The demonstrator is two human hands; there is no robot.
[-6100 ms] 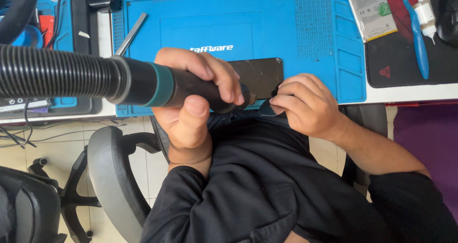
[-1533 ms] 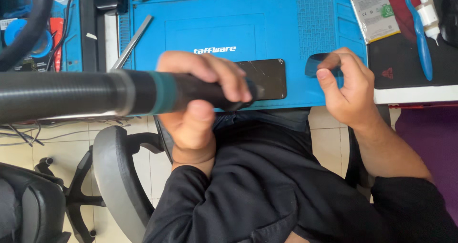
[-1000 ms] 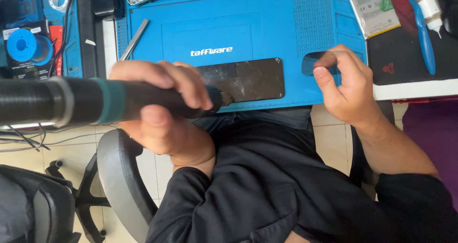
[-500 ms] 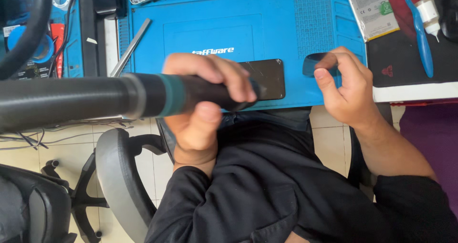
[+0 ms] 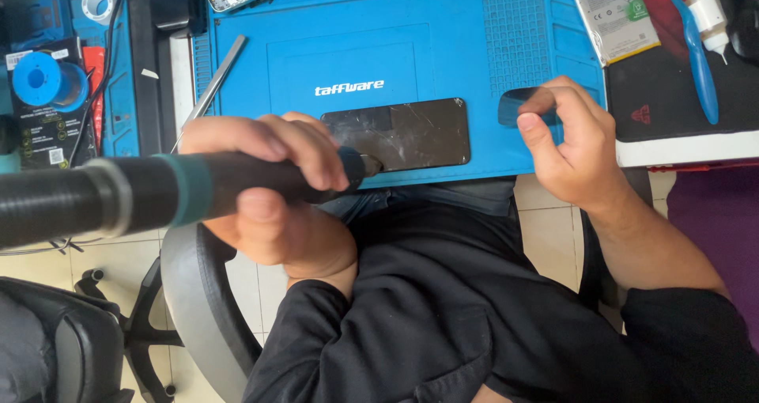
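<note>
Your left hand is wrapped around the hot-air wand, nozzle at the phone's left end. The phone lies lengthwise left to right on the blue mat. Your right hand pinches a dark piece just right of it.

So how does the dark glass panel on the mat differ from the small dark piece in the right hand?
The cracked rectangular dark glass panel is much larger than the small dark glossy piece. The panel lies flat on the blue mat with the black nozzle tool at its edge; the small piece is pinched by the right hand. Both look dark and shiny.
</note>
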